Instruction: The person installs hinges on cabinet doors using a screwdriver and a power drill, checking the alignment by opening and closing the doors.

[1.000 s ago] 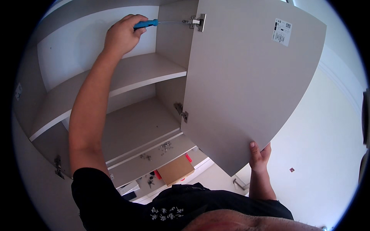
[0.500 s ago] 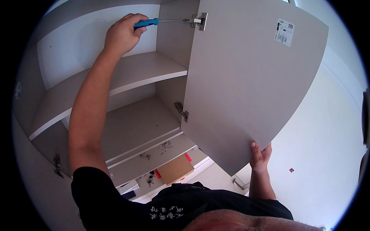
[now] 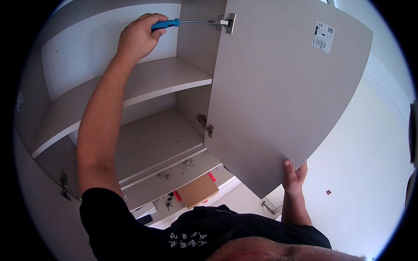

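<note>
My left hand point(image 3: 138, 38) is closed around the blue handle of a screwdriver point(image 3: 166, 25). The screwdriver's shaft runs to the right, its tip at the upper hinge point(image 3: 221, 22), which joins the cabinet's side wall to a grey door point(image 3: 278, 91). Below, a second hinge point(image 3: 205, 125) sits between the door and the side wall. The door stands swung out to the right. At its lower right edge, my right hand point(image 3: 294, 177) grips it, thumb on the face that I see and the other fingers partly hidden behind.
A shelf point(image 3: 165, 89) crosses the cabinet. Another hinge point(image 3: 65, 187) hangs at the left side. Lower down, loose hardware point(image 3: 186, 164) lies on a ledge, above a brown cardboard box point(image 3: 198, 191). A hammer point(image 3: 268, 207) rests near the door's bottom corner.
The door has shifted very slightly to the right at its outer edge. Both hands keep their holds, and the screwdriver stays at the upper hinge.
</note>
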A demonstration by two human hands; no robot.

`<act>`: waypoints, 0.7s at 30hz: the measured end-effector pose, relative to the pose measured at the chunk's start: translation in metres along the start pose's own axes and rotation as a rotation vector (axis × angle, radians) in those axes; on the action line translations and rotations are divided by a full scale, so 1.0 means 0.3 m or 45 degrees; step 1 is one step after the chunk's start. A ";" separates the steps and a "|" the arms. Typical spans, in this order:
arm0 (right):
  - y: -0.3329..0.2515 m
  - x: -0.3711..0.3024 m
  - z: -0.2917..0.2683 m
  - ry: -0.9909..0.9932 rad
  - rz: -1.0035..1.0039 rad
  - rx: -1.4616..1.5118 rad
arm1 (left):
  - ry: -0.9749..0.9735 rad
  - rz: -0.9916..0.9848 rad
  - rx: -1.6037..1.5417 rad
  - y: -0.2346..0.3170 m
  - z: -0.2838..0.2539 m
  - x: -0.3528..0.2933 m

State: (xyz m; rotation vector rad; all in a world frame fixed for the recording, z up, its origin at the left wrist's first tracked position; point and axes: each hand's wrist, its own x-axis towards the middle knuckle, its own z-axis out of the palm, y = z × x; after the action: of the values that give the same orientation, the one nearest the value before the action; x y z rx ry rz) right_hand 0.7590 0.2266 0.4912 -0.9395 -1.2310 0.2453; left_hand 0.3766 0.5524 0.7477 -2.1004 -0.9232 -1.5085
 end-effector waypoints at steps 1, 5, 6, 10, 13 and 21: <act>-0.001 0.000 0.001 0.000 0.001 0.003 | -0.006 -0.004 -0.006 0.001 -0.002 -0.001; -0.002 0.002 -0.002 -0.009 -0.007 -0.035 | 0.005 -0.021 -0.014 -0.003 -0.002 -0.001; -0.002 0.002 -0.001 -0.004 -0.010 -0.037 | 0.005 -0.020 -0.024 -0.004 -0.001 -0.001; 0.001 0.002 -0.003 0.004 -0.018 -0.063 | 0.002 -0.010 -0.037 -0.007 0.000 -0.001; 0.000 0.000 -0.002 0.011 -0.014 -0.058 | -0.002 0.008 -0.045 -0.003 0.002 -0.001; 0.000 0.001 0.005 0.017 -0.037 -0.060 | 0.090 0.475 0.049 -0.093 0.001 0.056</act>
State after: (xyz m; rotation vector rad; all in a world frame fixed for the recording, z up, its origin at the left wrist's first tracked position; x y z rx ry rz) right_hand 0.7578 0.2275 0.4915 -0.9621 -1.2420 0.1877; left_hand 0.3607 0.5770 0.7616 -2.0383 -0.4941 -1.3476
